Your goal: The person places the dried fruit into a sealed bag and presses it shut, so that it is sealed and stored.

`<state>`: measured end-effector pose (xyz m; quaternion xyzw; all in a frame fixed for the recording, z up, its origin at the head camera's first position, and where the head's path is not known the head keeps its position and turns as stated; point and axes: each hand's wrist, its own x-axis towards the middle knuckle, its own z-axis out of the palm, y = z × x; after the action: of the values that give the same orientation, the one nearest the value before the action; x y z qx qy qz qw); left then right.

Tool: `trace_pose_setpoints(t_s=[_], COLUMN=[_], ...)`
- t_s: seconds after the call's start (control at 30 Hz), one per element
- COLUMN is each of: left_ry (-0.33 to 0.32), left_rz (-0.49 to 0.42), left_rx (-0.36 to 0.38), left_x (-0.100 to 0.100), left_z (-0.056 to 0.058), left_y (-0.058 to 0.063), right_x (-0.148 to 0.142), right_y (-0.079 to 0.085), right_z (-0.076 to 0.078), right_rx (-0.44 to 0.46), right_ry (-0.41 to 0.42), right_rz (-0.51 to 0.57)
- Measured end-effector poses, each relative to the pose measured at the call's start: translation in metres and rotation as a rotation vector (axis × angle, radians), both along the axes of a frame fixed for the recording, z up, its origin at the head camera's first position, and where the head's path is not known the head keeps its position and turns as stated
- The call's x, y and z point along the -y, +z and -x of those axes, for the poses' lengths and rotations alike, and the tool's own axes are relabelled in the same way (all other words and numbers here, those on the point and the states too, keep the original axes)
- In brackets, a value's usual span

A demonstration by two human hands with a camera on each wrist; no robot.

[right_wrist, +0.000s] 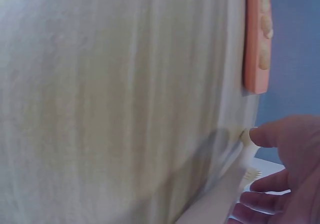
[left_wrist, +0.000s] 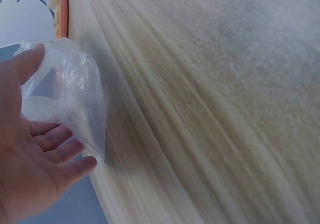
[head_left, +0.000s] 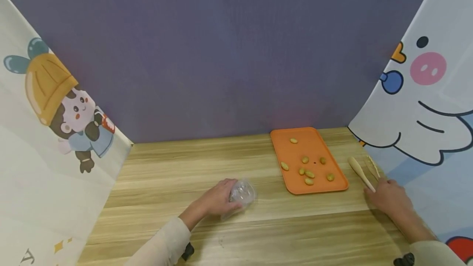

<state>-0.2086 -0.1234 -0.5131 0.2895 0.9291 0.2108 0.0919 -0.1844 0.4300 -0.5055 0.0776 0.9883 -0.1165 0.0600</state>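
Observation:
A crumpled clear plastic bag (head_left: 242, 192) stands on the table left of the tray, and my left hand (head_left: 221, 198) holds it from its left side. In the left wrist view the bag (left_wrist: 75, 88) lies between the thumb and the loosely curved fingers (left_wrist: 55, 139). At the right, my right hand (head_left: 392, 198) grips a pair of pale tongs (head_left: 360, 172) with spread arms, one spoon-like and one toothed. The right wrist view has the thumb (right_wrist: 267, 134) on one arm of the tongs (right_wrist: 212, 204); the fingers' contact with the other is partly hidden.
An orange tray (head_left: 303, 188) lies right of centre, with several small oval yellow-brown pieces (head_left: 309, 174) scattered on it. A purple-grey panel (head_left: 207, 60) rises behind the wood-grain table (head_left: 166, 175). Printed cloth walls (head_left: 22, 167) stand on both sides, the right one close to the tongs.

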Motion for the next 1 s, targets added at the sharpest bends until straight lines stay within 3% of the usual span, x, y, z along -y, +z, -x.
trace_pose_setpoints(t_s=[0.33, 0.73, 1.0], left_ry=[0.035, 0.034, 0.081], left_rz=[-0.044, -0.026, -0.084], left_rx=[0.055, -0.029, -0.009], left_x=[-0.003, -0.008, -0.004], left_z=[0.002, 0.003, 0.003], left_y=[-0.004, -0.003, 0.0], right_x=[-0.01, -0.015, -0.018], right_y=[-0.008, -0.016, -0.015], right_z=[0.0, 0.0, 0.001], right_rx=[0.031, 0.035, 0.003], right_ry=[-0.055, -0.094, -0.107], right_rz=[-0.009, 0.034, 0.082])
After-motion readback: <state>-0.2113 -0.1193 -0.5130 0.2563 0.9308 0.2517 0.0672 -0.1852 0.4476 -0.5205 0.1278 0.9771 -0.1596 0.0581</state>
